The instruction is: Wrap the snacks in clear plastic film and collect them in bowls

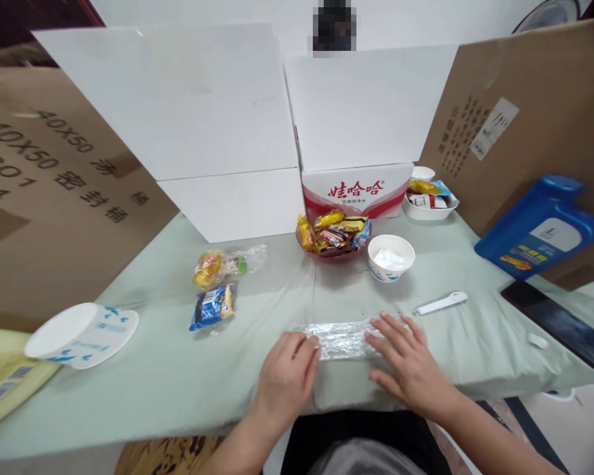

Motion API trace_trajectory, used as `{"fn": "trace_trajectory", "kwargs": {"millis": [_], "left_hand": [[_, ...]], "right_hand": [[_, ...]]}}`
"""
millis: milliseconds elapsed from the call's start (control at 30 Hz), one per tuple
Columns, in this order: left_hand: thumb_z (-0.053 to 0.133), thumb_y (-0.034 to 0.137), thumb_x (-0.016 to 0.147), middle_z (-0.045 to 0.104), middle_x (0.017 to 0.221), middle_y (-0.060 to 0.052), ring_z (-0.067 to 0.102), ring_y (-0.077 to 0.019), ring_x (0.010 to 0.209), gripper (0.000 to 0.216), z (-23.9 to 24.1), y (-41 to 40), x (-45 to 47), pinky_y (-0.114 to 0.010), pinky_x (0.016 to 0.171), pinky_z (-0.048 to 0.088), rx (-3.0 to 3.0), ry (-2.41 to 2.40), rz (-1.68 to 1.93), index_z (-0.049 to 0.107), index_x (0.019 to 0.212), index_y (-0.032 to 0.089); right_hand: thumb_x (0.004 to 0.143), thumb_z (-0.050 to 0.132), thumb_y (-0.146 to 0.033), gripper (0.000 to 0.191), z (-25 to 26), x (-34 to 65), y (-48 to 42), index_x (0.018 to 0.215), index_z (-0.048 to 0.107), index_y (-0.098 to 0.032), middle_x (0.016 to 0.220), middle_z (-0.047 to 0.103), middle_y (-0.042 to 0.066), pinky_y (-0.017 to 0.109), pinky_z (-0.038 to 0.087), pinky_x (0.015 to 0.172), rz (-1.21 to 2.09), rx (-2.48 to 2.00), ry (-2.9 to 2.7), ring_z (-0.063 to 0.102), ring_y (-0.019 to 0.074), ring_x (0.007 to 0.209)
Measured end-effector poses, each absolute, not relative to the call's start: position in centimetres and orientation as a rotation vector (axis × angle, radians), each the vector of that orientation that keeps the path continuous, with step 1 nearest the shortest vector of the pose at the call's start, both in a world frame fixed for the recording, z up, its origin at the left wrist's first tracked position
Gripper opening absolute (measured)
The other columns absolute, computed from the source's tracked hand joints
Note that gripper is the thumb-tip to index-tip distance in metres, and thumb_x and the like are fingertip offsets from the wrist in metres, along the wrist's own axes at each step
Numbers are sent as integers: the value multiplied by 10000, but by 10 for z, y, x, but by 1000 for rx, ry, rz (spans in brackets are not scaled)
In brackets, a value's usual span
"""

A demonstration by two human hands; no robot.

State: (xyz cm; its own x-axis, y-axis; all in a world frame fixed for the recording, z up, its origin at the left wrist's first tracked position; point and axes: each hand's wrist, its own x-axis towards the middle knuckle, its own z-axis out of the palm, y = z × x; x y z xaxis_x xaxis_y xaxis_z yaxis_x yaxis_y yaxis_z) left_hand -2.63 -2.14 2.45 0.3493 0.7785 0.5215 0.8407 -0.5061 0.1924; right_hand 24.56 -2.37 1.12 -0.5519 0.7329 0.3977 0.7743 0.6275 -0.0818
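Observation:
A long roll of crinkled clear plastic wrap (344, 338) lies across the near middle of the pale green table (178, 376). My left hand (287, 379) rests on its left end with fingers curled down onto it. My right hand (408, 363) lies flat over its right end, fingers spread. A white slide cutter (440, 303) sits just beyond the right hand.
A red bowl of wrapped sweets (334, 234) and a white paper bowl (391, 257) stand behind the roll. A blue snack packet (212, 307) and a bagged yellow snack (218, 265) lie to the left. Stacked paper bowls (82, 334) lie far left; a blue bottle (539, 227) and phone (559, 323) right. Cardboard walls surround.

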Motion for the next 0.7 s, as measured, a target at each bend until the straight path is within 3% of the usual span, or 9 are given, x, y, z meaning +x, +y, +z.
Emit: {"fn": "trace_trajectory", "kwargs": {"millis": [133, 233, 300, 367, 433, 500, 600, 700], "left_hand": [[496, 214, 914, 601, 869, -69, 553, -234, 820, 169, 11, -26, -20, -355, 713, 471, -2605, -1569, -582, 636, 1003, 184], [540, 237, 896, 634, 978, -89, 563, -267, 904, 228, 5, -26, -25, -415, 786, 456, -2535, -1609, -520, 629, 1101, 192], [536, 252, 904, 648, 1053, -102, 572, -280, 973, 278, 6, -26, -26, -471, 886, 422, -2520, -1614, -524, 607, 1164, 184], [510, 282, 924, 653, 1113, -118, 566, -296, 1064, 309, 7, -23, -22, -526, 991, 351, -2512, -1618, -549, 590, 1200, 168], [483, 318, 940, 649, 1167, -129, 530, -316, 1161, 320, 8, -19, -15, -565, 1052, 279, -2508, -1620, -576, 596, 1197, 165], [473, 339, 942, 632, 1221, -131, 479, -342, 1232, 316, 9, -16, -6, -595, 1069, 244, -2512, -1615, -591, 618, 1173, 177], [483, 295, 927, 589, 1277, -141, 459, -359, 1233, 295, 11, -22, 7, -585, 1015, 324, -2538, -1619, -619, 631, 1159, 188], [491, 263, 910, 607, 1173, -140, 532, -306, 1077, 281, 13, -40, 16, -490, 900, 440, -2733, -1523, -710, 620, 1149, 190]], "right_hand": [[769, 578, -694, 868, -1, 247, -27, 1465, 353, -226, 1501, 385, 126, 631, 139, 1090, -36, -1245, -2654, 208, 394, 1405], [707, 618, -716, 968, -7, 268, -36, 1481, 328, -212, 1517, 344, 160, 644, 178, 1068, -16, -1382, -2587, 183, 413, 1409], [720, 656, -639, 900, -9, 283, -47, 1460, 370, -215, 1492, 388, 155, 601, 267, 1046, -11, -1386, -2567, 282, 391, 1373], [789, 657, -430, 680, -11, 295, -60, 1409, 447, -244, 1428, 481, 119, 513, 369, 998, 0, -1351, -2561, 433, 331, 1277], [830, 570, -199, 491, -13, 301, -73, 1314, 545, -281, 1316, 585, 79, 428, 436, 929, -1, -1310, -2522, 546, 261, 1136], [829, 489, -83, 432, -12, 301, -84, 1181, 629, -290, 1204, 646, 60, 388, 463, 882, -17, -1269, -2459, 590, 225, 1039], [834, 494, -88, 330, 2, 295, -91, 1043, 667, -276, 1151, 668, 55, 401, 468, 894, -21, -1156, -2438, 591, 240, 1071], [857, 533, -147, 256, 33, 285, -88, 1055, 647, -262, 1069, 699, 48, 398, 467, 948, 142, -936, -2540, 597, 237, 1091]]}}
